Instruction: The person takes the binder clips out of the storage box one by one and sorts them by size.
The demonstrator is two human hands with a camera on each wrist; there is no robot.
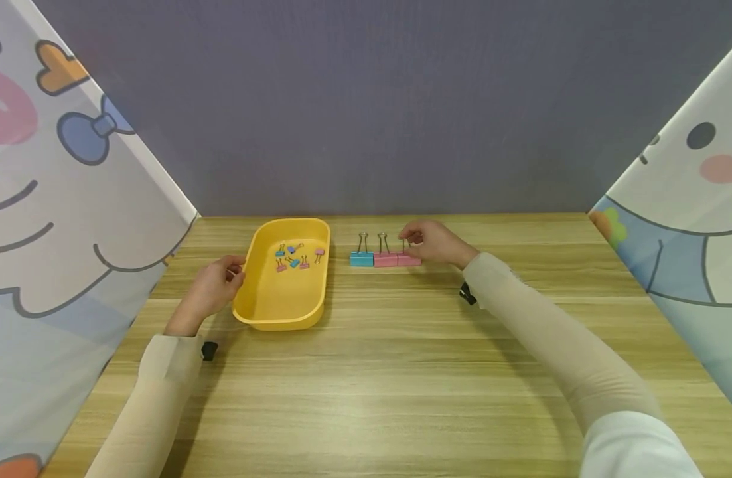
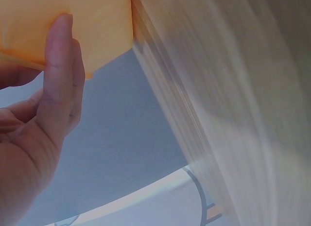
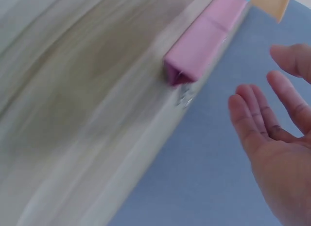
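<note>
My left hand (image 1: 213, 285) is at the left rim of a yellow tray (image 1: 282, 325). In the left wrist view, its fairly straight fingers (image 2: 58, 65) overlap the tray's outer wall (image 2: 104, 29). Several small pink and blue binder clips, among them a blue one (image 1: 294, 263), lie inside the tray. Right of it, three large binder clips stand side by side, handles up: a blue one (image 1: 362, 259), a pink one (image 1: 385, 259) and another pink one (image 1: 409, 261). Beside this last clip is my right hand (image 1: 434, 243); the right wrist view shows its thumb and fingers (image 3: 243, 119) spread, holding nothing.
The wood-grain table (image 1: 366, 385) ends at a grey-blue panel (image 1: 389, 119) behind the clips. Cartoon-printed panels flank it, one on the left (image 1: 61, 219) and one on the right (image 1: 688, 252). Black devices (image 1: 209, 350) show at both wrists.
</note>
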